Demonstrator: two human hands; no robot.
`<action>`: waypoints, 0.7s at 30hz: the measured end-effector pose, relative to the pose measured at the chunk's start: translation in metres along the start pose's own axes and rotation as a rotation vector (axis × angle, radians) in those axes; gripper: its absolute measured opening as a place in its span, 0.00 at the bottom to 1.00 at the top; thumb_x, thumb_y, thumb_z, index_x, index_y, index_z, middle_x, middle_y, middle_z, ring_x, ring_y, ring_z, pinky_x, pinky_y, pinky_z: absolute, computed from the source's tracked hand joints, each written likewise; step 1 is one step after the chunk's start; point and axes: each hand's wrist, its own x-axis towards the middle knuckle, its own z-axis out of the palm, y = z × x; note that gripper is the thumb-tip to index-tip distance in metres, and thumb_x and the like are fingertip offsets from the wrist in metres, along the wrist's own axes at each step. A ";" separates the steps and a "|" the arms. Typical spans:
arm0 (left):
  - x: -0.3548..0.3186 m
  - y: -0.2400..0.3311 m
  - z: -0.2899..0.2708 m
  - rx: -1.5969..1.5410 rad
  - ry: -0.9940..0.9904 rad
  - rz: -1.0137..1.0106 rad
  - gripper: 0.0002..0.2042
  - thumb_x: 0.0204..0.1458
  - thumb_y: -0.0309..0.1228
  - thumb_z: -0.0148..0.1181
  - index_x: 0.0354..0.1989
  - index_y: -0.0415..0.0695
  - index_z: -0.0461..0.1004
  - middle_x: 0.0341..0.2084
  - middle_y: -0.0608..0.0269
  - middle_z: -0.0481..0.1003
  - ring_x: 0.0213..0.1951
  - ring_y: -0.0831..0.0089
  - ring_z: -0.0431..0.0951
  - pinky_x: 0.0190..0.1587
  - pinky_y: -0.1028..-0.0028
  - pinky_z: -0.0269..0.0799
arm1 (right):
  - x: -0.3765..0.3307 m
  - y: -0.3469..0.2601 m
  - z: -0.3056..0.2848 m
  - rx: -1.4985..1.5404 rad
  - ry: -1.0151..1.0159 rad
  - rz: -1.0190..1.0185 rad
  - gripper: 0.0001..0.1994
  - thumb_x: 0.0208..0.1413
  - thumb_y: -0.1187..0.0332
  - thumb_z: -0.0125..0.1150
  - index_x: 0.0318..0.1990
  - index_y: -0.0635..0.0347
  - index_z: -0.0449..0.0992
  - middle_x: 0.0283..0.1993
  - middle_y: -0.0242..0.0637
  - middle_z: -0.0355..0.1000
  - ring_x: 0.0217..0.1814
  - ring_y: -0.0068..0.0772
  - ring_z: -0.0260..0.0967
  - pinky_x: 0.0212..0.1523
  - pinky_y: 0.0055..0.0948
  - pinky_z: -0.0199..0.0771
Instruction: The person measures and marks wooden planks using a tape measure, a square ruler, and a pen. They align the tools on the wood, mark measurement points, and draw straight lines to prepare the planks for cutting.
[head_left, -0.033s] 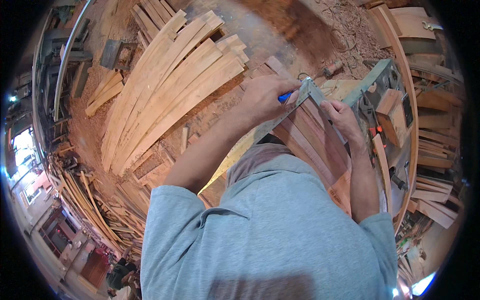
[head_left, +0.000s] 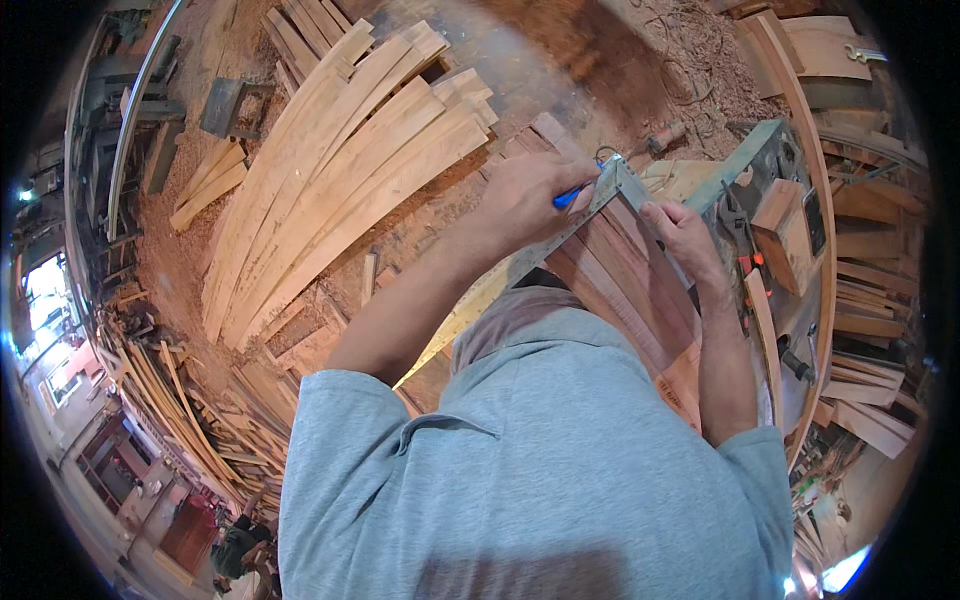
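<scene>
My left hand (head_left: 540, 190) is closed round a slim blue pen-like marker (head_left: 567, 197), whose tip is hidden by the fingers. It rests by the corner of a grey metal carpenter's square (head_left: 618, 186). The square lies across several reddish-brown boards (head_left: 615, 265) set side by side. On the other side, my right hand (head_left: 680, 228) has its thumb stretched along the square's edge and its fingers curled under. How much of the square or board it grips is partly hidden. A long yellow strip (head_left: 455, 325) runs beneath my left forearm.
Pale planks (head_left: 340, 190) lie fanned out on the left. To the right, a worn bench (head_left: 745, 165) carries a wooden block (head_left: 785, 225) and a dark wrench (head_left: 735, 222). A power tool (head_left: 665, 137) with a cord lies among shavings ahead. A person (head_left: 240, 550) is at the far lower left.
The blue marker has tilted slightly, its visible end shifting a little down and left. Both hands and the square stay almost where they were.
</scene>
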 end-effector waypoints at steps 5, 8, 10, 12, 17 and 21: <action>-0.055 0.004 -0.046 0.116 -0.239 -0.084 0.10 0.56 0.34 0.63 0.44 0.52 0.83 0.31 0.60 0.82 0.34 0.59 0.82 0.38 0.62 0.78 | 0.003 -0.003 -0.004 -0.071 0.008 0.059 0.22 0.66 0.50 0.61 0.40 0.65 0.80 0.30 0.20 0.67 0.35 0.16 0.60 0.36 0.25 0.64; -0.076 0.015 -0.073 0.269 -0.572 -0.274 0.09 0.55 0.33 0.64 0.43 0.51 0.84 0.31 0.60 0.82 0.34 0.60 0.82 0.38 0.63 0.78 | 0.003 -0.002 -0.003 -0.042 0.012 0.067 0.21 0.66 0.50 0.62 0.41 0.65 0.81 0.30 0.20 0.67 0.35 0.16 0.60 0.36 0.24 0.64; -0.067 0.019 -0.071 0.096 -0.283 -0.212 0.09 0.56 0.34 0.64 0.43 0.51 0.85 0.32 0.60 0.83 0.35 0.60 0.82 0.38 0.63 0.78 | 0.003 0.000 -0.003 0.002 0.011 0.082 0.21 0.66 0.51 0.62 0.40 0.65 0.81 0.30 0.21 0.68 0.35 0.16 0.60 0.36 0.24 0.64; -0.045 0.017 -0.056 -0.041 -0.030 -0.138 0.09 0.57 0.36 0.64 0.43 0.52 0.85 0.33 0.59 0.83 0.35 0.59 0.82 0.38 0.63 0.78 | 0.005 0.002 -0.002 0.009 0.015 0.077 0.21 0.66 0.51 0.62 0.40 0.65 0.81 0.30 0.21 0.68 0.35 0.17 0.60 0.37 0.25 0.64; 0.009 -0.001 -0.002 -0.012 0.100 -0.034 0.10 0.57 0.38 0.62 0.43 0.52 0.84 0.33 0.59 0.83 0.36 0.59 0.82 0.38 0.62 0.78 | 0.008 0.009 -0.003 0.027 0.009 0.049 0.21 0.66 0.51 0.63 0.41 0.65 0.81 0.31 0.22 0.69 0.36 0.17 0.61 0.38 0.24 0.65; -0.011 0.000 -0.011 0.022 -0.035 -0.068 0.11 0.57 0.39 0.62 0.45 0.52 0.83 0.33 0.58 0.82 0.37 0.58 0.82 0.38 0.62 0.78 | 0.004 0.003 -0.005 -0.038 0.018 0.072 0.20 0.66 0.52 0.62 0.41 0.65 0.81 0.31 0.22 0.69 0.36 0.17 0.61 0.37 0.25 0.65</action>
